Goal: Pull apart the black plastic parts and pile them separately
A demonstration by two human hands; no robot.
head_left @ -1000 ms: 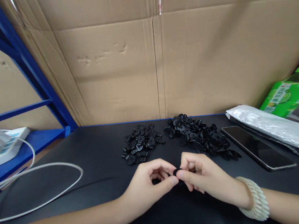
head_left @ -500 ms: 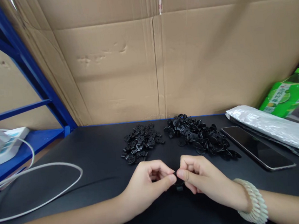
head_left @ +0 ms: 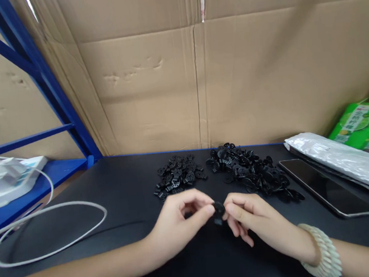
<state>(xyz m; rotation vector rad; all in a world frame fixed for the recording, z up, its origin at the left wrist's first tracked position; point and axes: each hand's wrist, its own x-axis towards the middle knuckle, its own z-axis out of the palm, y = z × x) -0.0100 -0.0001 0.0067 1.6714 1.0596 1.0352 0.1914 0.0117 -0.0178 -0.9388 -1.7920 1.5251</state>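
Thumb and forefinger of my left hand point(head_left: 183, 225) pinch a small black round plastic part point(head_left: 218, 211) with a short tab at its lower edge. My right hand point(head_left: 252, 214) has its thumb and forefinger closed at the part's right edge, while its other fingers hang loosely below. Just behind my left hand lies a pile of flat black plastic pieces with holes point(head_left: 179, 174). Beyond my right hand spreads a second pile of black disc-like pieces point(head_left: 252, 169). Part of the held piece is hidden by my fingertips.
A phone point(head_left: 326, 188) lies to the right, near a white plastic package point(head_left: 343, 158) and a green-labelled bottle point(head_left: 359, 121). At left, a white cable point(head_left: 103, 211) loops over the black table point(head_left: 116, 175) from a power strip point(head_left: 37, 170) on a blue shelf. Cardboard point(head_left: 147, 94) stands behind.
My hands have drawn slightly apart and the black part shows more, held a little higher. My right hand's lower fingers have loosened. The view has shifted slightly left.
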